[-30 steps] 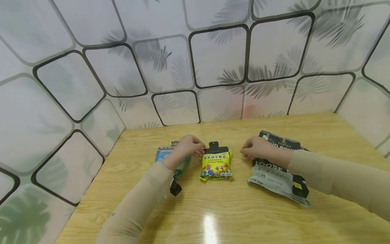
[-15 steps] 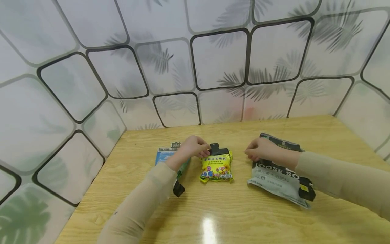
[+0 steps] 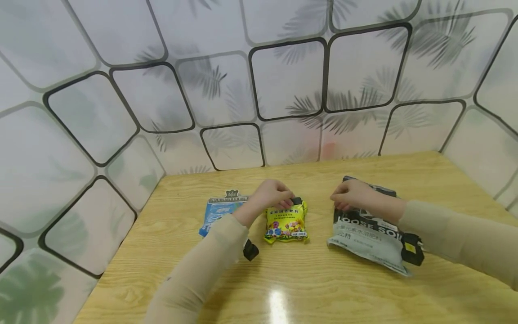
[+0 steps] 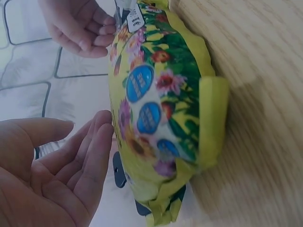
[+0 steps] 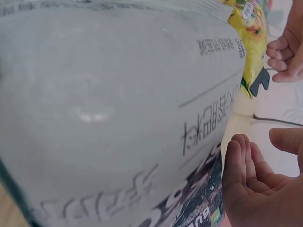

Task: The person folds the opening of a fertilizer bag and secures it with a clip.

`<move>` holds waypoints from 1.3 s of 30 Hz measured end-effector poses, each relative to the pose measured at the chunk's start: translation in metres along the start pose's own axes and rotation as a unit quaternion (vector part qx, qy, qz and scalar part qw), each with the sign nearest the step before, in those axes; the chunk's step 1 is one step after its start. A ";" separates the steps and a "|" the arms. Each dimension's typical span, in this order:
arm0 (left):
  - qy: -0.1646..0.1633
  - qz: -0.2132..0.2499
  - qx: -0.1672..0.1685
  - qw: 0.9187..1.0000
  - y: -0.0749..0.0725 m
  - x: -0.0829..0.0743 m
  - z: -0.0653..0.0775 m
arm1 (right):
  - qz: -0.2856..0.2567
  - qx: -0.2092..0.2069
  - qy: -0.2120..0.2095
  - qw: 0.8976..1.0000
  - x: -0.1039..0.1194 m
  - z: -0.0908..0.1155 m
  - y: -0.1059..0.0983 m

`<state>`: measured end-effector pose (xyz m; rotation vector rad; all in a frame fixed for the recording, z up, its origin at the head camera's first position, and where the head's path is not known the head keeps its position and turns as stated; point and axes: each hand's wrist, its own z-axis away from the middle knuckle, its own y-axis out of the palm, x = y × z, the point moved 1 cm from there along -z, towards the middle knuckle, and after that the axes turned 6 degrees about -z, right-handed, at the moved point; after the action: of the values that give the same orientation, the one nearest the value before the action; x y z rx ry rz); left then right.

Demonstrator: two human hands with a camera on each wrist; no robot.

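A small yellow packet of garden fertilizer [image 3: 286, 225], printed with flowers, lies at mid-table. My left hand [image 3: 274, 195] hovers at its top edge and hides much of the black header there. In the left wrist view, the thumb of that left hand [image 4: 57, 175] stands apart from loosely bent fingers, with nothing between them; whether the fingertips touch the packet I cannot tell. My right hand [image 3: 351, 194] is over the left side of a black and grey soil-loosener bag [image 3: 360, 238]. Its relaxed fingers [image 5: 236, 163] hold nothing, as the right wrist view shows.
Left of the yellow packet lies a blue packet [image 3: 220, 212] with a crown-shaped top, partly covered by my left forearm. Wood-grain table [image 3: 315, 288] extends in front of the packets. A patterned wall covering [image 3: 291, 81] rises behind and at both sides.
My left hand has moved right across the yellow packet's top, covering more of its black header and uncovering more of the blue packet. The right hand has shifted slightly right. The packets lie still.
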<state>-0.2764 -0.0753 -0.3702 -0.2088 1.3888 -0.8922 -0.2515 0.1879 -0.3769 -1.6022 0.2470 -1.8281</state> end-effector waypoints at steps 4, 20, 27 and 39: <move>0.007 0.001 0.005 1.000 0.004 -0.002 -0.002 | 0.006 -0.003 -0.004 1.000 -0.002 0.002 -0.006; 0.022 0.009 0.023 0.999 0.022 -0.017 -0.006 | 0.020 -0.007 0.010 1.000 -0.021 0.010 -0.019; 0.024 0.022 0.027 0.999 0.030 -0.019 -0.008 | 0.005 -0.004 0.012 1.000 -0.029 0.015 -0.024; 0.030 0.014 0.029 0.999 0.039 -0.023 -0.010 | -0.004 -0.009 0.022 1.000 -0.042 0.021 -0.032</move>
<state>-0.2675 -0.0313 -0.3790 -0.1189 1.4168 -0.9204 -0.2430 0.2436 -0.3883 -1.5783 0.2779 -1.8753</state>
